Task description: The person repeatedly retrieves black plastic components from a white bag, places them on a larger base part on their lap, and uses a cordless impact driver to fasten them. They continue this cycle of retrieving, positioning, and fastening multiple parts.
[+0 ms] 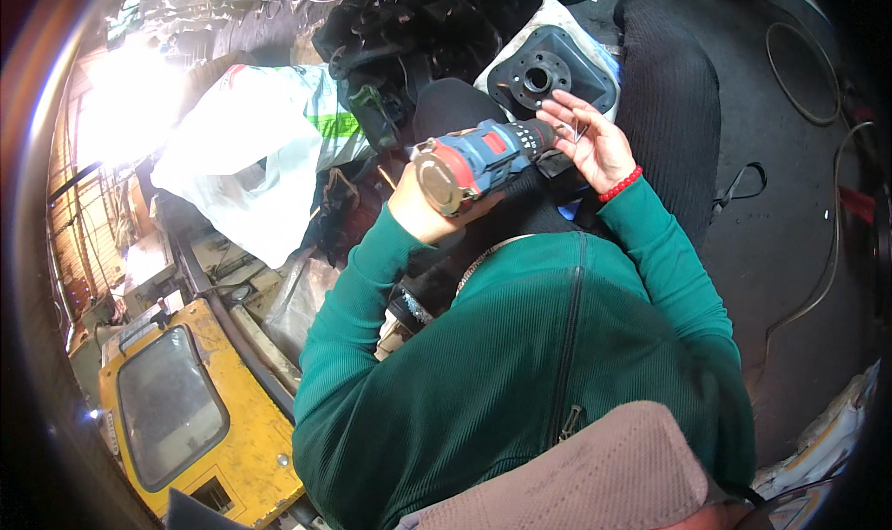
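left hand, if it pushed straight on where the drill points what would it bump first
Most likely the right hand, close by the front end of the drill; depth is unclear, so I can't tell whether they already touch.

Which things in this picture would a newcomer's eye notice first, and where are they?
Probably the blue-and-red power drill near the upper centre, gripped by the left hand. The black flanged part beyond the right hand is also striking, as is the yellow panel with a window at lower left.

White bag [290,191], 1 yellow panel [240,414]
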The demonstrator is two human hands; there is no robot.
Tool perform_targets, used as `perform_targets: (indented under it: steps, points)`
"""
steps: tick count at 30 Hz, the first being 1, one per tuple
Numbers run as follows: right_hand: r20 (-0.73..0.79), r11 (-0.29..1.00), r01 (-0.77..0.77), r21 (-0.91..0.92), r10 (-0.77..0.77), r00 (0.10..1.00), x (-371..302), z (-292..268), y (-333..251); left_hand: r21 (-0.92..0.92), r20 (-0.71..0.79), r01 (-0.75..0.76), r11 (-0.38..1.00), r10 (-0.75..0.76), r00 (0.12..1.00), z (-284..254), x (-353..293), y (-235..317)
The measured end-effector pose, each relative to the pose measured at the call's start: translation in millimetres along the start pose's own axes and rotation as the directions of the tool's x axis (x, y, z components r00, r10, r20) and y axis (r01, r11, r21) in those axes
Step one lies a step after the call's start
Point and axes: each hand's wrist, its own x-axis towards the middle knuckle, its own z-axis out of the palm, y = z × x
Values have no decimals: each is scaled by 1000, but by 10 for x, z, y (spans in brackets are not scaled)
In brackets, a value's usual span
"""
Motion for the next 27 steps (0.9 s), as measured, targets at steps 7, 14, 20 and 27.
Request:
perform_targets:
  steps: [7,14,20,27]
  points:
    - [28,998,-57,-19,58,998,-22,-26,22,-35,29,53,998,-52,998,-135,-57,-5]
    - [6,985,-132,114,132,991,-31,-6,16,98,-7,-19,995,20,1000,-108,-22,8]
    - [107,889,-250,383,226,968,83,-148,84,118,35,70,991,-75,997,145,10,-5]
    - [-101,905,-94,416,149,984,275,-161,238,33,-36,79,996,-77,996,180,262,-123]
